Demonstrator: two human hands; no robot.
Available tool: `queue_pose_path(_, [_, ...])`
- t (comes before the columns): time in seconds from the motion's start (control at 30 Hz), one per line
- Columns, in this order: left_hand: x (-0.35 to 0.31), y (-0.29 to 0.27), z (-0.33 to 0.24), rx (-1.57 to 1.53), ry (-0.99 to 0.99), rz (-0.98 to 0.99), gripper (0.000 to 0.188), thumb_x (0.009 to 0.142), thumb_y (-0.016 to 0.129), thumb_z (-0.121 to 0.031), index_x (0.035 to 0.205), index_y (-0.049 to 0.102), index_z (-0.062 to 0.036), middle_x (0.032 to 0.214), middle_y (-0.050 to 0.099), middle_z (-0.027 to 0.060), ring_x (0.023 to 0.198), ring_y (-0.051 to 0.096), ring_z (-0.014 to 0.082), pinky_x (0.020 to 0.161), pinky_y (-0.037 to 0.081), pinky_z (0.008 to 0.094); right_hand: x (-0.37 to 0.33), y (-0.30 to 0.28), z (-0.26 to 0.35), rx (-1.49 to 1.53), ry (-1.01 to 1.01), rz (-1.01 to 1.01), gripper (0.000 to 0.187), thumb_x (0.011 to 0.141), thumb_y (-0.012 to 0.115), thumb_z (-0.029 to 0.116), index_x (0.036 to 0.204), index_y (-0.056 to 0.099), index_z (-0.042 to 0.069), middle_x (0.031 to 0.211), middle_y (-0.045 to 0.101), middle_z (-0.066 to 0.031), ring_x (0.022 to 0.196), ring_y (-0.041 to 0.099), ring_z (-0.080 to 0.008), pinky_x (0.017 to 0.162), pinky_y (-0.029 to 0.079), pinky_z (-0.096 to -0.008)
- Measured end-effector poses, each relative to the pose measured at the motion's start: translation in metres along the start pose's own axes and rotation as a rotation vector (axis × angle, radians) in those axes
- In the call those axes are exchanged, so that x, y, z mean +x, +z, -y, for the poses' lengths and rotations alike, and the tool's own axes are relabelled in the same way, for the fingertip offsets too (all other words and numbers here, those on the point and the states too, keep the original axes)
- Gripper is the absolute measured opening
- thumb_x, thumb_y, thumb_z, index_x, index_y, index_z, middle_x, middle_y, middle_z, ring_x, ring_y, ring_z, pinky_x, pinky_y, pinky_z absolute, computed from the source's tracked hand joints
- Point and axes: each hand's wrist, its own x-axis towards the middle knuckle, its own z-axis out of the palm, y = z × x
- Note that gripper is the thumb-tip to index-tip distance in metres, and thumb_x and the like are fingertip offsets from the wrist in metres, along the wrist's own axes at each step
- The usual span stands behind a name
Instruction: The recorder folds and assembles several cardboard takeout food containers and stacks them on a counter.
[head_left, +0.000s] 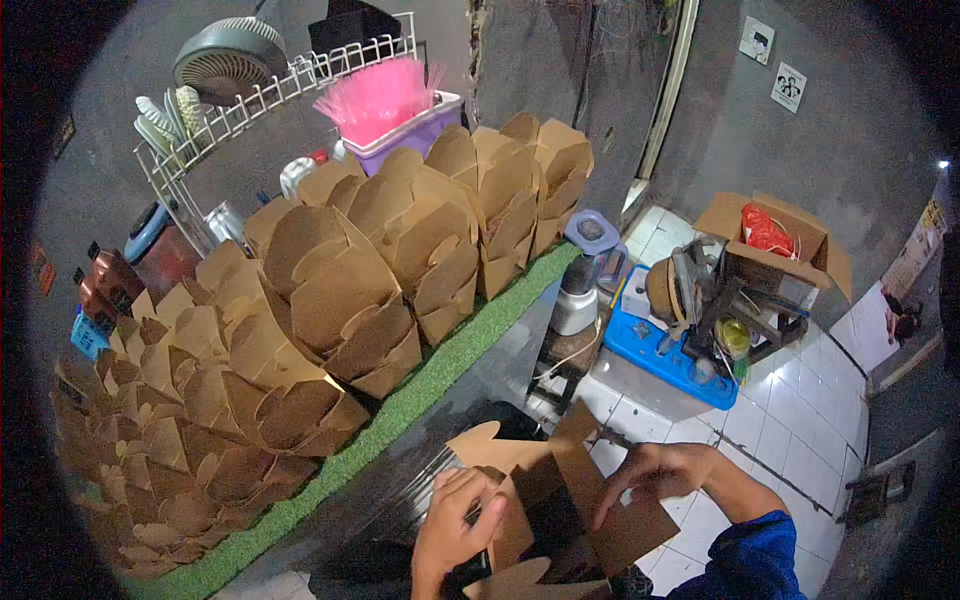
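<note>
Between our fingers sits a brown cardboard box (545, 510), half folded, its flaps splayed open just under the chin. Our left hand (455, 525) curls around its near-left wall, fingers wrapped onto the card; our right hand (655, 470) pinches the upper right flap, fingers narrow on its edge. We judge the card light, thin and stiff along its creases, easily dented, so we hold it by panels and folds. Beyond our fingertips, finished boxes (340, 290) stand stacked on the green mat (440, 375).

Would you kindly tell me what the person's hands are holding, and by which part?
Both hold one brown cardboard take-away box: the left hand grips its left wall, the right hand pinches its upper right flap.
</note>
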Motion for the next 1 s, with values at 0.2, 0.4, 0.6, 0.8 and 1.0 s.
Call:
queue_pose_path(0.2, [0.002, -0.002, -0.008, 0.213, -0.03, 0.19, 0.027, 0.074, 0.071, -0.026, 0.086, 0.06, -0.0049, 0.081, 0.058, 0.0105, 0.083, 0.057, 0.0291, 0.083, 0.035, 0.0373, 0.002, 0.02, -0.022, 0.097, -0.038, -0.102, 0.047, 0.095, 0.048, 0.032, 0.128, 0.053, -0.002, 0.113, 0.065, -0.0145, 0.1, 0.062, -0.0242, 0.083, 0.048, -0.0316])
queue_pose_path(0.4, [0.006, 0.002, -0.036, 0.202, 0.007, 0.161, 0.033, 0.065, 0.077, -0.025, 0.082, 0.06, -0.003, 0.083, 0.058, 0.0094, 0.081, 0.057, 0.0283, 0.082, 0.036, 0.0362, 0.01, 0.033, -0.027, 0.372, 0.019, -0.404, 0.047, 0.098, 0.05, 0.033, 0.126, 0.053, -0.004, 0.097, 0.064, -0.0096, 0.093, 0.06, -0.0171, 0.084, 0.047, -0.0328])
queue_pose_path(0.6, [0.015, -0.002, -0.053, 0.157, 0.076, 0.159, 0.039, 0.058, 0.08, -0.026, 0.084, 0.061, -0.003, 0.082, 0.056, 0.0093, 0.079, 0.055, 0.027, 0.081, 0.035, 0.038, 0.017, 0.046, -0.007, -0.273, -0.049, -0.516, 0.025, 0.083, 0.072, 0.018, 0.106, 0.068, 0.009, 0.112, 0.055, -0.0131, 0.103, 0.054, -0.0244, 0.089, 0.043, -0.0363])
queue_pose_path(0.8, [0.013, -0.009, -0.058, 0.262, 0.109, 0.055, 0.047, 0.056, 0.081, -0.027, 0.094, 0.062, -0.0067, 0.092, 0.056, 0.0058, 0.093, 0.053, 0.027, 0.084, 0.032, 0.0391, 0.019, 0.047, -0.001, -0.385, -0.429, -0.434, 0.024, 0.078, 0.073, 0.021, 0.098, 0.067, 0.01, 0.14, 0.032, -0.0196, 0.135, 0.025, -0.0386, 0.11, 0.021, -0.0534])
queue_pose_path(1.0, [0.016, 0.009, -0.04, 0.368, 0.037, 0.124, 0.05, 0.052, 0.081, -0.02, 0.095, 0.059, -0.0066, 0.092, 0.053, 0.0068, 0.094, 0.05, 0.0278, 0.086, 0.033, 0.0401, 0.028, 0.055, -0.007, -0.543, -0.261, -0.411, 0.014, 0.077, 0.069, 0.013, 0.091, 0.066, 0.01, 0.137, 0.032, -0.0206, 0.136, 0.02, -0.0451, 0.11, 0.017, -0.059])
